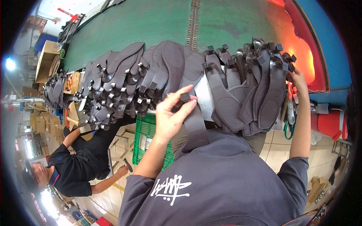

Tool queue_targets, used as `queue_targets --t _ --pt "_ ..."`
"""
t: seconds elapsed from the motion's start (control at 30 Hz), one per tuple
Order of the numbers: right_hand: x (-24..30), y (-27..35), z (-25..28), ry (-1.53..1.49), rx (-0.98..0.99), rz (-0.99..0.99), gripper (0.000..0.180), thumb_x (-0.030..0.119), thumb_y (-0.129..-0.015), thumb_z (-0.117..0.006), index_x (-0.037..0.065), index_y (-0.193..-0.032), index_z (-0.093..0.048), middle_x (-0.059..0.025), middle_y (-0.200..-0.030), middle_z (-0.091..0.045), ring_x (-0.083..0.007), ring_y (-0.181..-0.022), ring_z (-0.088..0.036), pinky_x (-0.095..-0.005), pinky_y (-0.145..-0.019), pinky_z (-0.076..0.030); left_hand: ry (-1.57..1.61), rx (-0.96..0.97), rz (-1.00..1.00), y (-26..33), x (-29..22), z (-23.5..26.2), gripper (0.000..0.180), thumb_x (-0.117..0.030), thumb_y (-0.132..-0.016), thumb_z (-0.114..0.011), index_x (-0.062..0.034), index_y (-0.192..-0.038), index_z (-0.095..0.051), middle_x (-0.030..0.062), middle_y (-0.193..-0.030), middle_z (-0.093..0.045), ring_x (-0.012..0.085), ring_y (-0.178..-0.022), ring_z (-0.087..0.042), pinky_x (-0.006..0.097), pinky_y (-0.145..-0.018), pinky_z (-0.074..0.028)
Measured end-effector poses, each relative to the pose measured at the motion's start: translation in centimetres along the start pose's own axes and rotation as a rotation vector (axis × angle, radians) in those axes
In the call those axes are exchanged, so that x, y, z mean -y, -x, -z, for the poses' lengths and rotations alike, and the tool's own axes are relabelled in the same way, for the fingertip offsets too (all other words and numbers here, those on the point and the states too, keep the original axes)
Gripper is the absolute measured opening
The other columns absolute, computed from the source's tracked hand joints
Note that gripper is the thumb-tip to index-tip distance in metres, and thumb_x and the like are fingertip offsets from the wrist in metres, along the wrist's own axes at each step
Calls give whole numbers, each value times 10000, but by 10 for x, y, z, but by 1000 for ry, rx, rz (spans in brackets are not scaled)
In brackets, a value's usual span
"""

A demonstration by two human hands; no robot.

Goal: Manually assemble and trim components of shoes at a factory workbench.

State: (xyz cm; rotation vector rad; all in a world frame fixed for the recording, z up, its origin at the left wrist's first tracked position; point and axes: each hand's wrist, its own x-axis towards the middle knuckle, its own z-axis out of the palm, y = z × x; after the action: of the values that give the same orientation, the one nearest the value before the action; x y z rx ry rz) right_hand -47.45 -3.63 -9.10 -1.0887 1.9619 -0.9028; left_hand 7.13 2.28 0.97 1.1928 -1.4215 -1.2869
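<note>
Left hand [171, 115]: gripping a dark sole [194, 122] by its heel block.
Right hand [298, 79]: reaching among the stacked soles [260, 94]; grip hidden.

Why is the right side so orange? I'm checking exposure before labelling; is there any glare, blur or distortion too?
Head view: an orange-red glow washes over the green belt beside the right hand; the left hand is sharp on its dark sole; fisheye bends the edges; a lamp flares far left.

A shoe factory: dark soles [226, 101] heaped along a green conveyor belt [151, 22].
</note>
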Motion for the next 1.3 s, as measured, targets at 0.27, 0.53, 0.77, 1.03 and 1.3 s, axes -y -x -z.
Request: queue_targets --t 0.27,0.53,0.77,1.03,1.3 --pt "82 70 60 -957 -304 517 298 217 -1011 -535 22 -1236 -519 -39 -824 -558 -85 -725 -519 -244 -671 -426 173 247 148 5 -1 -7 694 -155 -879 -682 4 -1474 -361 83 -1252 -583 139 -1101 -533 300 -1000 -390" --pt "152 238 -108 -997 333 87 385 230 -1027 -497 -5 -1332 -502 50 -633 -386 -25 -475 -307 -189 -419 -265 210 382 343 12 2 -28 813 -221 -747 -812 18 -1415 -415 51 -1169 -551 131 -1067 -525 268 -964 -396" --pt "134 263 -159 -756 644 -97 405 138 -1028 -462 76 -1428 -476 1 -720 -540 -41 -577 -461 -187 -538 -405 259 430 444 11 1 -31 673 -198 -735 -800 34 -1298 -512 55 -1113 -553 130 -1022 -534 252 -929 -399" --pt "152 254 -171 -575 793 26 632 12 -967 -460 136 -1551 -253 29 -708 -510 -41 -612 -425 -210 -587 -391 168 541 419 13 -2 -32 647 -222 -695 -793 49 -1227 -542 64 -1068 -573 137 -1004 -521 271 -910 -395" --pt "132 255 -182 -621 901 -21 579 39 -989 -474 145 -1534 -309 57 -747 -454 -35 -629 -369 -205 -577 -361 253 543 549 12 -10 -39 581 -221 -646 -798 35 -1108 -556 43 -1002 -549 132 -963 -496 251 -872 -366"
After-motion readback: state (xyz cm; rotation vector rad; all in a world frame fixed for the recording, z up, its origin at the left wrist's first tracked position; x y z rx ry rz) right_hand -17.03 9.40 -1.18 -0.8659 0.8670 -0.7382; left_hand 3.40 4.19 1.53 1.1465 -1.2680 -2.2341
